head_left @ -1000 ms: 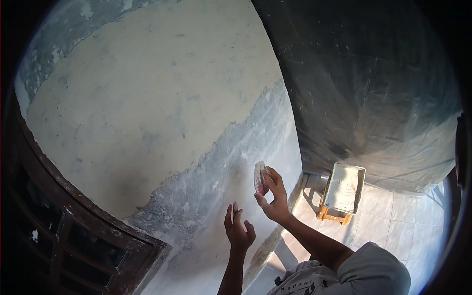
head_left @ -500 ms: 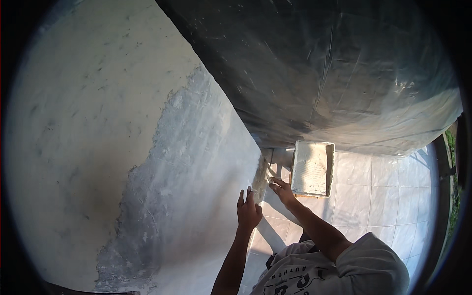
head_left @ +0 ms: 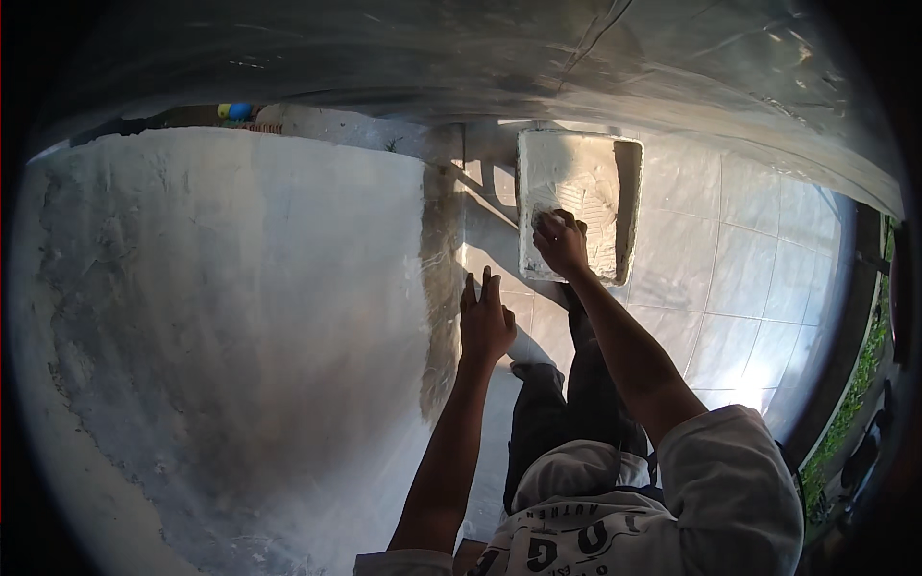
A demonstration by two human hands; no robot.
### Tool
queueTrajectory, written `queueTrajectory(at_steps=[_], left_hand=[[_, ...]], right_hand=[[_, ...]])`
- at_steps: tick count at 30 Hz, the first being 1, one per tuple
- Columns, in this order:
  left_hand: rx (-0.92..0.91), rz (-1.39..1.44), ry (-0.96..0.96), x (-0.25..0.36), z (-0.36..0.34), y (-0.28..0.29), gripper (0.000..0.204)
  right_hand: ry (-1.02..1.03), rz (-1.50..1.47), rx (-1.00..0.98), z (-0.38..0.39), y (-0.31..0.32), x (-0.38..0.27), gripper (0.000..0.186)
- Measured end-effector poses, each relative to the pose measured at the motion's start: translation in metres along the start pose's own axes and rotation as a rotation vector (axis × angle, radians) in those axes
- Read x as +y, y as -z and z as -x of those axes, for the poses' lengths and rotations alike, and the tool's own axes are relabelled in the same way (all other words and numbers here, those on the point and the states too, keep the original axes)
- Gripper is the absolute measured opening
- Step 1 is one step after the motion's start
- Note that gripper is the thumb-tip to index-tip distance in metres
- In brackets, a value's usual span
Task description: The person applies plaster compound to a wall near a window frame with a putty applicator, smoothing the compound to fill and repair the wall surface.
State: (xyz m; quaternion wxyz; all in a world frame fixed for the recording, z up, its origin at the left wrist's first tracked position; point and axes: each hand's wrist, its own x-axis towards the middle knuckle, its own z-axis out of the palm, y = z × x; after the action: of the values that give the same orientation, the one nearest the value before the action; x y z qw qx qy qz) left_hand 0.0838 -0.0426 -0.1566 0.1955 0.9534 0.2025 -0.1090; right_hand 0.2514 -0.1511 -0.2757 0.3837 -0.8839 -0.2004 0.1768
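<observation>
My right hand reaches into a white rectangular tray of off-white, ridged paste. Its fingers grip a small, pale scraper low over the paste, partly hidden by the hand. My left hand is raised beside the grey, patchily coated wall, just left of and below the tray. Its fingers stick up, apart, holding nothing I can see; whether they touch the wall's brownish edge strip is unclear.
Dark plastic sheeting spans the top. The tiled floor lies under the tray and to its right, with a strip of grass beyond at the right rim. My legs stand below the tray. Small blue and yellow objects show at upper left.
The view has swung from the wall down toward the tray. My right hand has moved with the scraper from near the wall's edge into the tray. My left hand stays raised with fingers apart.
</observation>
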Motion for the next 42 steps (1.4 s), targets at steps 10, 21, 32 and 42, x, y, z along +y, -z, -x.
queueTrajectory(at_steps=[10, 21, 32, 42], left_hand=[[-0.013, 0.029, 0.012, -0.019, -0.055, -0.042, 0.063], [-0.071, 0.086, 0.042, -0.006, -0.065, -0.062, 0.062], [-0.083, 0.07, 0.052, -0.004, -0.057, -0.064, 0.061], [-0.072, 0.072, 0.079, -0.003, -0.045, -0.056, 0.062]], right_hand=[[0.134, 0.247, -0.067, -0.027, -0.045, 0.049, 0.056], [0.234, 0.296, -0.019, -0.041, -0.055, 0.057, 0.06], [0.196, 0.48, -0.172, -0.051, -0.053, 0.045, 0.057], [0.172, 0.504, -0.272, -0.038, -0.036, 0.046, 0.062]])
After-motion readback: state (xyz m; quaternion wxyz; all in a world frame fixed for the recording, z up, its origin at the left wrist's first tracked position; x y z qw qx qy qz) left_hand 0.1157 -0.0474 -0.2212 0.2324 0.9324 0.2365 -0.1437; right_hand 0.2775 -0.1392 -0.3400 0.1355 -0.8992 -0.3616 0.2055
